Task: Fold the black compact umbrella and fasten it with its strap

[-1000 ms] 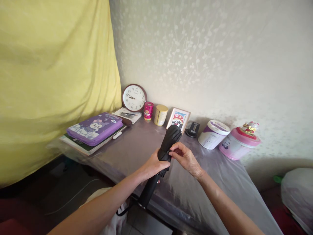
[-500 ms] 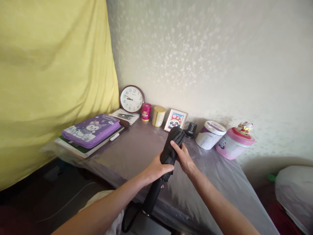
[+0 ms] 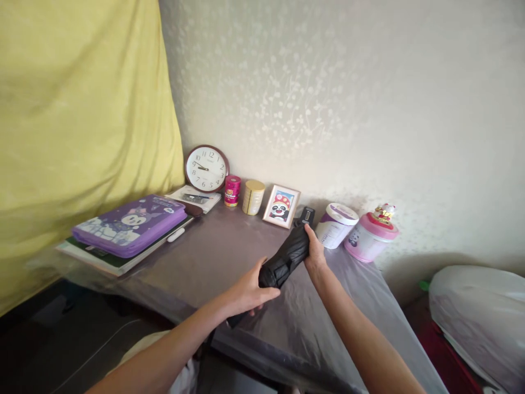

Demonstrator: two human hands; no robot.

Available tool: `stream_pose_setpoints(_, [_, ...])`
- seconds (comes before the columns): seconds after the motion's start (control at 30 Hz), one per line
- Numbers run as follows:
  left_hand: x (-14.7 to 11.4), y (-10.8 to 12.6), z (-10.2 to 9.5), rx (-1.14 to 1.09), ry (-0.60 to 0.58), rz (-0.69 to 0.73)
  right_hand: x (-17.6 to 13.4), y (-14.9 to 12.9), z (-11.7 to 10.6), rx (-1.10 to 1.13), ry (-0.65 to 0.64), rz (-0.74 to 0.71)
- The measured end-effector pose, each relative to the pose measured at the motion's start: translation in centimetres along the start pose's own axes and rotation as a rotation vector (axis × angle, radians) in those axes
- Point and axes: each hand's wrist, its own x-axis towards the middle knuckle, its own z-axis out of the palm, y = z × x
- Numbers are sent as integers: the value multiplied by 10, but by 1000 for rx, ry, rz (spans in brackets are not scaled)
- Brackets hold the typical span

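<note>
A folded black umbrella [image 3: 289, 256] is held in the air over the near part of the table, tilted with its top end up and to the right. Around its lower part, near the handle, my left hand [image 3: 250, 290] is closed, the thumb lying across the front. At the upper end my right hand [image 3: 315, 249] grips the black fabric from the right side. Most of the handle is hidden behind my left hand and forearm.
Along the wall stand a clock [image 3: 207, 168], a pink can [image 3: 232, 191], a yellow-lidded tin [image 3: 253, 198], a framed panda picture [image 3: 281, 206], a white tub [image 3: 337, 225] and a pink tub [image 3: 369, 241]. A purple case [image 3: 131, 224] lies on books at left.
The umbrella has tipped further toward lying flat, its handle swinging behind my left hand. My right hand has moved to its top end. The view has turned slightly right.
</note>
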Motion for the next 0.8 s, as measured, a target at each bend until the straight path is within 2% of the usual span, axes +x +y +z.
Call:
stream_pose_setpoints(0.03, [2,-5,0,87,119,55,3,-2,-1,27,80,-9])
stream_pose_setpoints(0.1, [5,-11,0,153,212,82,8,-7,-5,48,196,-4])
stream_pose_setpoints(0.2, [6,-12,-2,177,238,80,11,-16,-8,-2,158,79])
stream_pose_setpoints(0.3, [5,-3,-4,130,179,71,10,-27,-10,-15,-51,136])
stream_pose_setpoints(0.4, [2,4,-5,29,53,40,9,-39,-11,10,-259,141])
stream_pose_setpoints(0.53, [1,7,-2,-107,-102,7,0,-48,-11,56,-422,160])
stream_pose_setpoints(0.67, [-1,10,2,-168,-180,-7,-16,-44,-7,69,-514,218])
stream_pose_setpoints(0.8, [-2,9,4,-102,-158,-11,-25,-30,1,112,-436,297])
